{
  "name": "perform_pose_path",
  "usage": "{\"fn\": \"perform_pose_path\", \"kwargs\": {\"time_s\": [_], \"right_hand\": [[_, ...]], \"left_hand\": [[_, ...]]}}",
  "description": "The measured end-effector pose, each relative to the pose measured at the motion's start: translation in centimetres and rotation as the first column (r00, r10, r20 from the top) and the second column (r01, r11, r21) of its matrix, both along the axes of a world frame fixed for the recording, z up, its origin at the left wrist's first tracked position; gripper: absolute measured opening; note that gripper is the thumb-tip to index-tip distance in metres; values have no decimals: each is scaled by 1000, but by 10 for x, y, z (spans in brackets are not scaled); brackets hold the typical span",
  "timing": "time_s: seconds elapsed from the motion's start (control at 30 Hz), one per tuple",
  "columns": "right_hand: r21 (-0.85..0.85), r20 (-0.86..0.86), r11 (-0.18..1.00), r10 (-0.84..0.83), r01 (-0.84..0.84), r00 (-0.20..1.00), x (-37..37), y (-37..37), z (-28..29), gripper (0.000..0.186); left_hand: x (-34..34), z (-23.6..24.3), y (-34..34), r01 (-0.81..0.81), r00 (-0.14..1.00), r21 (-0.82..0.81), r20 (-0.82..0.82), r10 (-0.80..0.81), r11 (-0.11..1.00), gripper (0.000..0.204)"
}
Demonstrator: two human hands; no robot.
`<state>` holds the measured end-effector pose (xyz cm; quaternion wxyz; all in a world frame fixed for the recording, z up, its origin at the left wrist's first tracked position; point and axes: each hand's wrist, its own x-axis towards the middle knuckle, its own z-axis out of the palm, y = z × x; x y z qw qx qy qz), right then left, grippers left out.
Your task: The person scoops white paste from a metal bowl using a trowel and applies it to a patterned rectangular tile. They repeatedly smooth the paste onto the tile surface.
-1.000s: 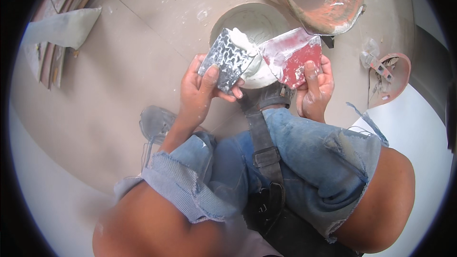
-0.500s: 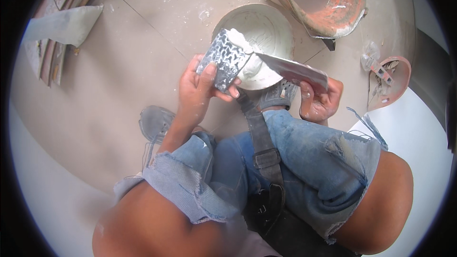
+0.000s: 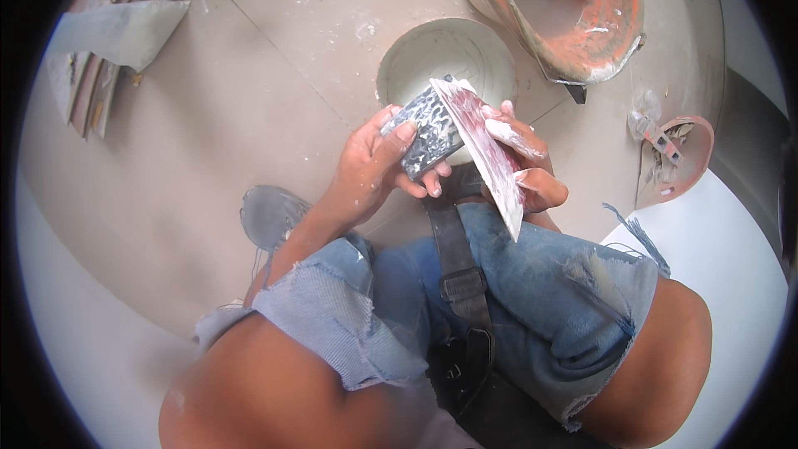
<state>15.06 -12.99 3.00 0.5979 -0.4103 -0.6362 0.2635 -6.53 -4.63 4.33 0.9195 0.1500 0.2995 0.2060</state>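
My left hand (image 3: 362,168) grips a dark rectangular plate (image 3: 422,135) with white paste smeared in a patchy pattern over its face. In my right hand (image 3: 534,158) is a thin reddish flat scraper (image 3: 484,145), its face streaked with white paste. The scraper stands tilted against the right edge of the dark plate. White paste coats some of my right fingers. Just beyond both hands sits a round whitish bowl (image 3: 403,58), its inside coated with paste and its near part hidden behind the tools.
A large orange-stained bucket (image 3: 611,29) stands at the far right. A broken reddish shell-like piece (image 3: 694,162) with debris lies at the right. Stacked strips (image 3: 108,87) and a pale translucent sheet (image 3: 137,33) are at the far left. My knees and a dark strap (image 3: 461,262) are below.
My right hand has turned the scraper upright and brought it left against the plate, showing its smeared face. The white lump on the plate's far edge no longer shows. Both hands came slightly nearer.
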Motion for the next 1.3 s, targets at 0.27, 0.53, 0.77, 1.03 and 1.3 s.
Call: {"fn": "perform_pose_path", "kwargs": {"time_s": [0.27, 0.53, 0.77, 1.03, 1.3], "right_hand": [[5, 128, 999, -41, 41, 991, 15, -21, -5, 32], [-89, 77, 984, -146, 153, 986, 26, -54, -12, 38], [-211, 68, 922, -318, 325, 946, 33, -51, 15, 38], [-177, 112, 928, -311, 327, 944, 31, -34, 28, 37], [-81, 125, 981, -168, 179, 978, 13, -7, 12, 36]], "left_hand": [[1, -2, -6, -17, 999, -49, -48, 15, 999, 51], [4, 0, 1, -104, 989, -34, -106, 100, 994, 53], [-6, 0, 4, -58, 965, 129, -247, 89, 990, 44], [-12, 8, 9, 67, 967, 208, -256, -12, 976, 32], [-4, 7, 7, 85, 992, 27, -100, -82, 996, 37]]}}
